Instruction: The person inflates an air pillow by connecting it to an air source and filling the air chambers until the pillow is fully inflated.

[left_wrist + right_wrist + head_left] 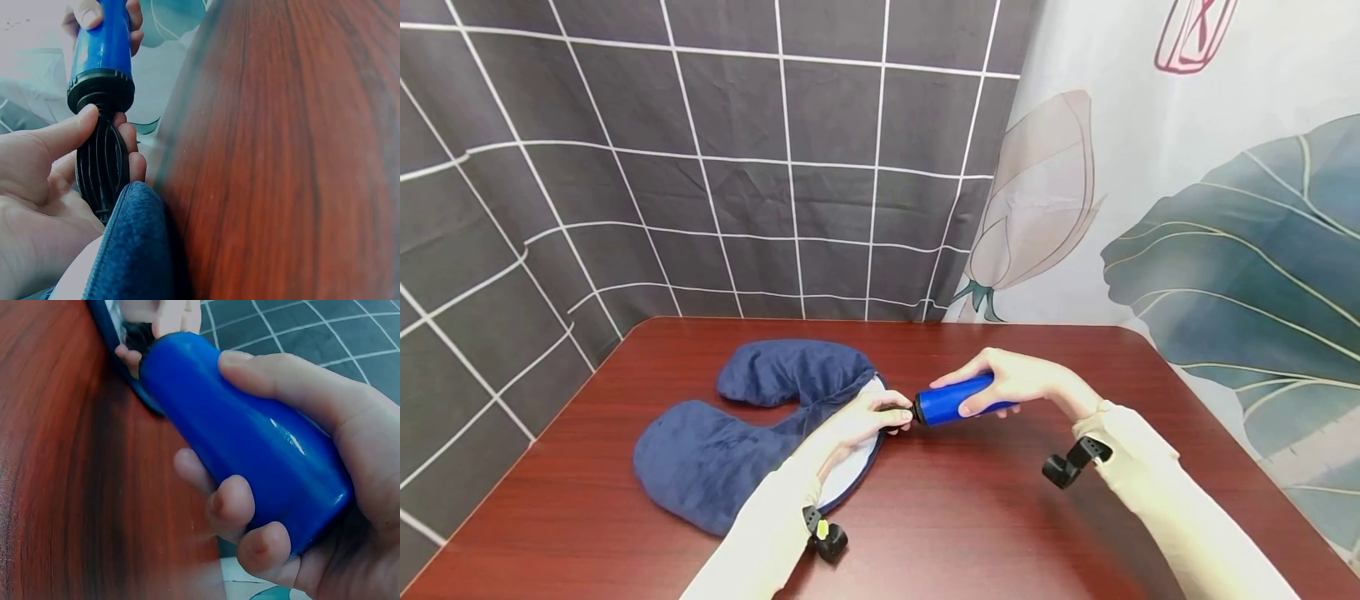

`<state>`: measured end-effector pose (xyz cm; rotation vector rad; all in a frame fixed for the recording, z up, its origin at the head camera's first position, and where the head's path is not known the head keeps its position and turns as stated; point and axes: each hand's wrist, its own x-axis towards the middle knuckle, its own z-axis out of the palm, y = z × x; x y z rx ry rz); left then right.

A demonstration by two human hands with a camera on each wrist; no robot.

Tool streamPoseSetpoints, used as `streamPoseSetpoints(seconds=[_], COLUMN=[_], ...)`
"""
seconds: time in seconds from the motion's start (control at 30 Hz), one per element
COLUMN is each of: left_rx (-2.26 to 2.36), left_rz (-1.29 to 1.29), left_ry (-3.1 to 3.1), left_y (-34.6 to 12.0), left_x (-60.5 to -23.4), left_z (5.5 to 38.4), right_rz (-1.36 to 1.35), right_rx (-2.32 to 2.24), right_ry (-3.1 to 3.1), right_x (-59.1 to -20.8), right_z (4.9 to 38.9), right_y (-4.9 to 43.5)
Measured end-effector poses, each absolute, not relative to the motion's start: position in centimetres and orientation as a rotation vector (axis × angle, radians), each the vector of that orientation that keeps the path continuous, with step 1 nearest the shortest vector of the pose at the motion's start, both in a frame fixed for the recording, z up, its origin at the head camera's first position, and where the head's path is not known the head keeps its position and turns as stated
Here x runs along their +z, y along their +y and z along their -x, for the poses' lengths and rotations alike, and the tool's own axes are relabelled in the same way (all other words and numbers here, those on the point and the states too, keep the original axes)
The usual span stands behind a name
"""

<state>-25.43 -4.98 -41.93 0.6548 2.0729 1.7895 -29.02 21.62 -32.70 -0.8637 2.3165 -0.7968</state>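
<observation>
In the head view, my right hand (1018, 383) grips the barrel of a blue hand pump (951, 402), thumb on one side and fingers round the other. My left hand (868, 421) pinches the pump's black ribbed handle (103, 169) between thumb and fingers, just below the black collar (101, 87). Beneath my left wrist and forearm lies a navy plush U-shaped neck pillow (715, 462) with a white underside (850, 471). Its zipped edge (103, 250) comes up close to the handle in the left wrist view. The right wrist view shows the blue barrel (250, 450) across my palm.
Both hands are over a reddish-brown wooden table (970, 525). A dark grid-patterned curtain (737, 183) hangs behind it, beside a white curtain (1067, 283) with lotus prints. Black cameras (1075, 462) are strapped to both wrists.
</observation>
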Motion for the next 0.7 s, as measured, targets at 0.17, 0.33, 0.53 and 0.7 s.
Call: streamPoseSetpoints(seconds=[0.17,0.33,0.53,0.7], left_rx=[1.781,1.766,1.740,1.718], left_rz=[-0.646,-0.663,-0.701,-0.713], left_ry=[2.078,2.076,2.097,2.132], left_y=[-5.0,-5.0,-5.0,-5.3], left_x=[-41.9,-41.8,-41.8,-41.8], left_z=[25.3,25.3,25.2,25.1], right_rz=[0.890,1.115,1.183,1.162], right_rx=[-0.727,-0.350,-0.047,-0.117], right_ry=[2.370,2.606,2.687,2.652], right_x=[-32.8,-32.2,-31.9,-32.1], right_z=[28.5,27.4,26.5,26.6], right_y=[21.4,20.8,19.3,19.2])
